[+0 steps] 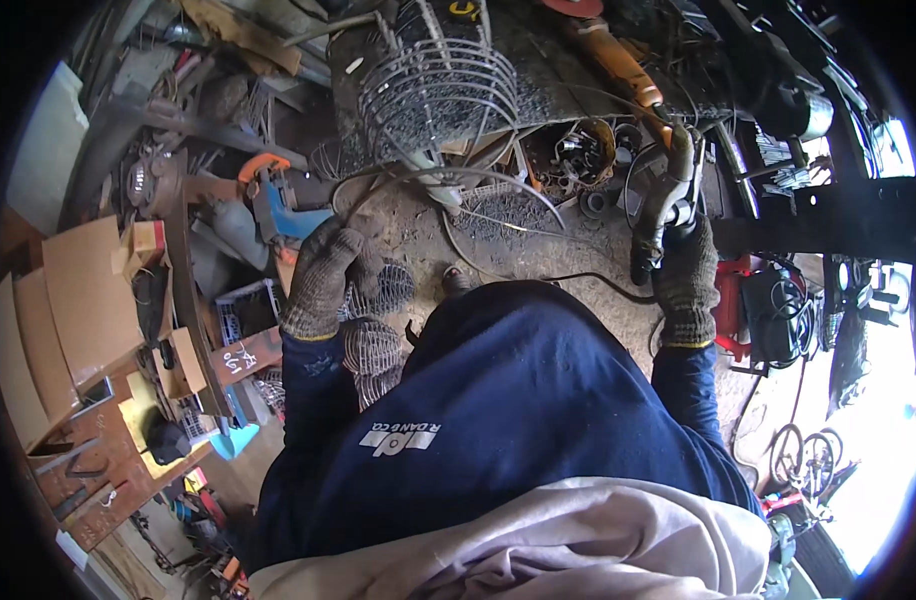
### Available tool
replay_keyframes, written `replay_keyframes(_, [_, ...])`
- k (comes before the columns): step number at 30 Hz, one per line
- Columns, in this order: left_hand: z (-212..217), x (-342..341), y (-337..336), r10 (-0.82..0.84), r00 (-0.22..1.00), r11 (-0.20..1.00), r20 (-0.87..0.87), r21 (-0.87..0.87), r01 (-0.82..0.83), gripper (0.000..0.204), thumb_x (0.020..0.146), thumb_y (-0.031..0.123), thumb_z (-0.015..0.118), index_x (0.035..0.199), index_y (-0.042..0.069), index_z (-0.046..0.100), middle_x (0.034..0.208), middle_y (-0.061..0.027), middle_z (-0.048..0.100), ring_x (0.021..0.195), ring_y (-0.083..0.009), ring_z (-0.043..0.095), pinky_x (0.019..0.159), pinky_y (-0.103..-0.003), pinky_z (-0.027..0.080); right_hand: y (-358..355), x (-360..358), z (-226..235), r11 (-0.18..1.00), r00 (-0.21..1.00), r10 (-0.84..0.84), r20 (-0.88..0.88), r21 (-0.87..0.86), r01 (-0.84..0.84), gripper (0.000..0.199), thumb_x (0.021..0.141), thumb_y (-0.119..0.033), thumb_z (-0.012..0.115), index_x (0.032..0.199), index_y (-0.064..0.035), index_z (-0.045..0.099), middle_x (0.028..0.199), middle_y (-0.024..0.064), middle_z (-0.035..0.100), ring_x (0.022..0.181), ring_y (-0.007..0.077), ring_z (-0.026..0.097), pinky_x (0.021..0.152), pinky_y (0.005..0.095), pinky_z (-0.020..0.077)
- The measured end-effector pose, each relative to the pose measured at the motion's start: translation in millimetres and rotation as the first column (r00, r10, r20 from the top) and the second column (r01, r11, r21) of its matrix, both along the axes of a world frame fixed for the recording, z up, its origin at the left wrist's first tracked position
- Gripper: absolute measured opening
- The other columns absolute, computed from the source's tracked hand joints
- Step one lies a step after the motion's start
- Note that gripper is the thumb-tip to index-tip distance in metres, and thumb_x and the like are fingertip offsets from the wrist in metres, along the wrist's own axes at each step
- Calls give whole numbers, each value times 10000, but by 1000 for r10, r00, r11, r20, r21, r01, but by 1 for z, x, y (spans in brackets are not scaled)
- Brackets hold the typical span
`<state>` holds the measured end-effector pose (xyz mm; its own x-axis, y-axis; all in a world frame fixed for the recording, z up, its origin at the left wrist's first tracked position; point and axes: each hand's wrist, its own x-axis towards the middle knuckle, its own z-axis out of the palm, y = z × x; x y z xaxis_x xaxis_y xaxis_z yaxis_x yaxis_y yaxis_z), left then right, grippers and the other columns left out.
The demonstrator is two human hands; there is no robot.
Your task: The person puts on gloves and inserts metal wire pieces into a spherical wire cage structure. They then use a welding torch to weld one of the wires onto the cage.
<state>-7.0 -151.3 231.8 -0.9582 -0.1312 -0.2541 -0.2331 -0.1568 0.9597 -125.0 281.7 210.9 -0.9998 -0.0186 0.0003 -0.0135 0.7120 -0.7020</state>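
holding a welding torch (668,195) in the right hand (686,275), its grip closed; left hand (323,275) clasps wire mesh (378,290).

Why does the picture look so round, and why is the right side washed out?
Head view: a fisheye lens bends straight edges and leaves black corners; daylight overexposes the lower right; the centre stays sharp, showing the grey knitted-glove left hand on round wire mesh guards and the gloved right hand.
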Motion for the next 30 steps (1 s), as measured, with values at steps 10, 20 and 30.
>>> replay_keyframes(10, [-54, -34, -54, 105, 994, 980, 30, 168, -109, 316, 972, 254, 596, 1178, 15, 605, 698, -20, 599, 510, -116, 530, 467, -263, 442, -59, 13, 16, 964, 984, -118, -131, 221, 145, 247, 925, -208, 574, 1085, -22, 547, 940, 214, 653, 907, 391, 651, 747, 455, 496])
replay_keyframes(20, [-94, -66, -51, -50, 982, 962, -183, 254, 97, 389, 963, 305, 588, 1196, -5, 609, 789, -46, 644, 525, -84, 546, 456, -230, 459, -76, 25, 19, 927, 981, -161, -105, 325, 187, 313, 882, -203, 626, 1122, -28, 527, 957, 211, 666, 929, 389, 661, 760, 453, 511])
replay_keyframes(30, [-99, -60, -21, 99, 994, 995, -46, 1, -99, 414, 990, 328, 558, 1305, 58, 561, 920, -72, 683, 576, -91, 580, 520, -231, 493, -30, 2, -8, 985, 994, -67, -89, 154, 80, 310, 863, -206, 637, 1113, -43, 554, 939, 160, 671, 906, 307, 675, 764, 396, 519])
